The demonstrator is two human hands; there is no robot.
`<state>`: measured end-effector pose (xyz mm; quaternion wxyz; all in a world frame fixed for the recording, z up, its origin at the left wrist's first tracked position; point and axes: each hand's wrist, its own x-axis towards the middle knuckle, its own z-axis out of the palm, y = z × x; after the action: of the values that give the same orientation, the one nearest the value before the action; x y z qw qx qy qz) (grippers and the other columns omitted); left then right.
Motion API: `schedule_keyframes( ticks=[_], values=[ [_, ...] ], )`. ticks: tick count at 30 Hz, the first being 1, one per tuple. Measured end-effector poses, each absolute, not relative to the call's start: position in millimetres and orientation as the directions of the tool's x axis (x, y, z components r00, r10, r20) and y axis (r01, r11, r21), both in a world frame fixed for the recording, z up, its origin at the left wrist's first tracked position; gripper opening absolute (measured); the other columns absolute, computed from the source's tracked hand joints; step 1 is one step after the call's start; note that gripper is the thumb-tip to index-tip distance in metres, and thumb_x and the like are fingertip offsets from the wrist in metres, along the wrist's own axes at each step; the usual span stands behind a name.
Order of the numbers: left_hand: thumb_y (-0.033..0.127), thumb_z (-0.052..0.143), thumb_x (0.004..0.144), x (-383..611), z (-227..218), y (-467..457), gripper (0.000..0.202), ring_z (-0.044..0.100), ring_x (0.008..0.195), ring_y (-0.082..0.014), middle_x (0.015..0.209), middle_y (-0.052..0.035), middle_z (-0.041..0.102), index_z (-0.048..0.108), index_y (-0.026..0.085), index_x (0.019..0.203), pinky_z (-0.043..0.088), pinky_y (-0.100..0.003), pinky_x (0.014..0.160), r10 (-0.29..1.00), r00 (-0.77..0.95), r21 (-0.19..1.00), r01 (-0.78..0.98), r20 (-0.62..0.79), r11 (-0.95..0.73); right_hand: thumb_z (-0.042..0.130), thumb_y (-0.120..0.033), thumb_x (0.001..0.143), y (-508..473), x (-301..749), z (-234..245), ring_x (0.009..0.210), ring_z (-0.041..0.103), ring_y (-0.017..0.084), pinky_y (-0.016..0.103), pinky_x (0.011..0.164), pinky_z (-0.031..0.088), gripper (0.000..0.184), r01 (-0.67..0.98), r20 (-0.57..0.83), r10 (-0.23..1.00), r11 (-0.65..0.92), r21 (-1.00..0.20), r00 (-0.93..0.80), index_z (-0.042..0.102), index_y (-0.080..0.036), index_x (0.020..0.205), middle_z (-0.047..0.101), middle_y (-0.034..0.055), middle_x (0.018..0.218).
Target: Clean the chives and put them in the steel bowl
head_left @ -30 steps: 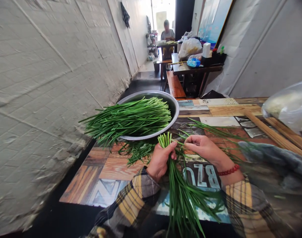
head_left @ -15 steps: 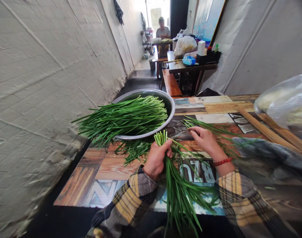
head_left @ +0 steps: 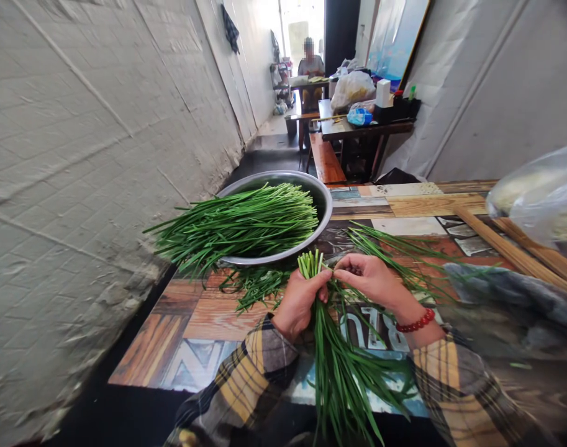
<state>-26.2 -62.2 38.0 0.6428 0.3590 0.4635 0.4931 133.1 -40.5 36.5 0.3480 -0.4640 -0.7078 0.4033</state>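
Observation:
My left hand [head_left: 302,297] is wrapped round a bunch of garlic chives [head_left: 341,366], pale cut ends up and green leaves hanging toward me over the table edge. My right hand [head_left: 369,280], with a red bead bracelet at the wrist, is pinched by the left thumb near the stems; what its fingertips hold is too small to make out. Just beyond, a metal basin [head_left: 327,214] carries a large heap of chives [head_left: 250,220], leaves spilling over its left rim. Loose chives [head_left: 381,245] lie behind my right hand, and a pile of leaf scraps [head_left: 259,288] sits below the basin.
The patterned table [head_left: 204,310] stands beside a white wall [head_left: 78,155] on the left. At right are wooden strips [head_left: 502,248], a grey plastic bag [head_left: 497,292] and a clear bag [head_left: 539,198]. Farther back, a person [head_left: 310,65] sits behind a table [head_left: 343,127] with bags.
My right hand has moved left and down, from above the loose chives to the left thumb and the stems. My left hand still grips the bunch. The view has shifted slightly.

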Motion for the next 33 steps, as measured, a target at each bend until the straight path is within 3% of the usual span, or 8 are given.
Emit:
schedule_keyframes(
  ticks=[9, 11, 15, 18, 21, 23, 26, 33],
  values=[
    [0.031, 0.074, 0.065, -26, 38, -63, 0.026, 0.035, 0.038, -0.0043, 0.048, 0.0077, 0.043, 0.054, 0.015, 0.07, 0.029, -0.019, 0.038, 0.968, 0.071, 0.933, -0.257, -0.242, 0.252, 0.058, -0.036, 0.081, -43, 132, 44, 0.061, 0.051, 0.012, 0.025, 0.058, 0.036, 0.022, 0.421, 0.109, 0.934, 0.256, -0.87, -0.342, 0.066, -0.017, 0.073, 0.062, 0.0001, 0.067],
    [0.031, 0.074, 0.066, -26, 37, -63, 0.026, 0.035, 0.038, -0.0041, 0.049, 0.0075, 0.044, 0.054, 0.015, 0.07, 0.028, -0.019, 0.038, 0.968, 0.079, 0.931, -0.266, -0.238, 0.251, 0.059, -0.038, 0.081, -43, 136, 45, 0.061, 0.049, 0.012, 0.025, 0.058, 0.037, 0.023, 0.331, 0.084, 0.935, 0.205, -0.921, -0.345, 0.062, -0.018, 0.069, 0.058, -0.0011, 0.065],
    [0.032, 0.074, 0.067, -27, 34, -62, 0.028, 0.035, 0.038, -0.0049, 0.046, 0.0086, 0.042, 0.051, 0.016, 0.07, 0.029, -0.019, 0.039, 0.968, 0.074, 0.909, -0.332, -0.24, 0.251, 0.056, -0.044, 0.083, -44, 141, 49, 0.062, 0.049, 0.011, 0.024, 0.059, 0.04, 0.028, -0.012, 0.06, 0.954, 0.059, -0.998, -0.294, 0.055, -0.019, 0.07, 0.054, -0.0018, 0.065],
    [0.032, 0.075, 0.066, -28, 34, -62, 0.029, 0.035, 0.037, -0.0046, 0.047, 0.0089, 0.042, 0.052, 0.016, 0.073, 0.03, -0.019, 0.039, 0.964, 0.099, 0.893, -0.365, -0.245, 0.264, 0.055, -0.052, 0.083, -44, 138, 48, 0.049, 0.042, 0.008, 0.023, 0.046, 0.033, 0.032, -0.113, -0.035, 0.957, -0.07, -0.991, -0.287, 0.052, -0.021, 0.077, 0.051, -0.0041, 0.062],
    [0.032, 0.076, 0.065, -28, 35, -62, 0.03, 0.036, 0.037, -0.0039, 0.049, 0.0089, 0.043, 0.054, 0.016, 0.077, 0.029, -0.018, 0.039, 0.962, 0.112, 0.882, -0.386, -0.247, 0.272, 0.061, -0.051, 0.078, -43, 131, 42, 0.048, 0.041, 0.007, 0.022, 0.046, 0.033, 0.033, 0.013, -0.067, 0.948, -0.066, -0.998, -0.312, 0.059, -0.019, 0.084, 0.053, -0.0045, 0.061],
    [0.031, 0.077, 0.065, -28, 36, -62, 0.029, 0.037, 0.038, -0.0035, 0.051, 0.0082, 0.045, 0.056, 0.015, 0.077, 0.029, -0.019, 0.039, 0.965, 0.112, 0.885, -0.383, -0.239, 0.263, 0.065, -0.047, 0.076, -42, 128, 40, 0.061, 0.052, 0.011, 0.025, 0.059, 0.042, 0.031, 0.118, -0.015, 0.939, 0.027, -0.993, -0.343, 0.065, -0.016, 0.084, 0.062, -0.0001, 0.07],
    [0.031, 0.076, 0.065, -27, 36, -62, 0.028, 0.038, 0.038, -0.0034, 0.053, 0.0069, 0.048, 0.058, 0.014, 0.075, 0.03, -0.019, 0.039, 0.968, 0.106, 0.895, -0.367, -0.229, 0.252, 0.064, -0.041, 0.075, -42, 126, 39, 0.075, 0.059, 0.017, 0.03, 0.072, 0.046, 0.027, 0.2, 0.014, 0.925, 0.097, -0.975, -0.38, 0.069, -0.015, 0.081, 0.069, 0.0045, 0.08],
    [0.033, 0.076, 0.066, -27, 36, -62, 0.027, 0.037, 0.039, -0.004, 0.049, 0.007, 0.046, 0.058, 0.014, 0.072, 0.028, -0.02, 0.041, 0.971, 0.115, 0.916, -0.324, -0.211, 0.237, 0.054, -0.031, 0.074, -44, 119, 39, 0.065, 0.054, 0.014, 0.027, 0.065, 0.044, 0.018, 0.3, 0.027, 0.951, 0.124, -0.946, -0.308, 0.063, -0.016, 0.067, 0.063, 0.0007, 0.066]
  ],
)
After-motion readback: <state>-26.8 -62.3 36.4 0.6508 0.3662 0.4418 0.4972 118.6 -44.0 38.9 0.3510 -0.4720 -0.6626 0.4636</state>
